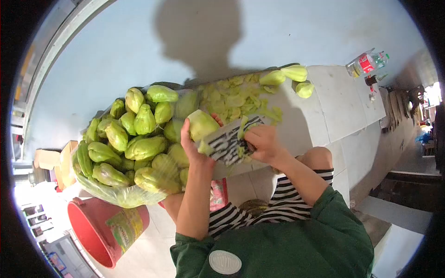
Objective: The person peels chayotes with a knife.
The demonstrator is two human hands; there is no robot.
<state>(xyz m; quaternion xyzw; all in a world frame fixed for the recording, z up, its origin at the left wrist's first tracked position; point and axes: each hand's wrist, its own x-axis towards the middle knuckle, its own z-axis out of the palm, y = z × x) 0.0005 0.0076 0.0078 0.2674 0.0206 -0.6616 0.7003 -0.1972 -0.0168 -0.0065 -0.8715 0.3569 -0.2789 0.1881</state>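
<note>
My left hand (198, 150) is wrapped around a pale green, partly peeled chayote (202, 125), held up in front of me. Close by on the right, my right hand (263, 142) is closed on what looks like a broad-bladed knife (229, 144). Its blade is blurred and shows black and white stripes, like a reflection of the striped shorts. Strips of peel (242, 127) cling to the blade. To the left lies a heap of unpeeled chayotes (145, 119) in a clear plastic bag (123, 198). Beyond my hands, peelings (229, 99) are spread out.
Several peeled chayotes (295, 72) lie on the tiled ledge (331, 104) against the wall, at the back right. A plastic bottle (368, 62) with a red label lies farther right. A red bucket (92, 234) stands at lower left, near a cardboard box (65, 160).
</note>
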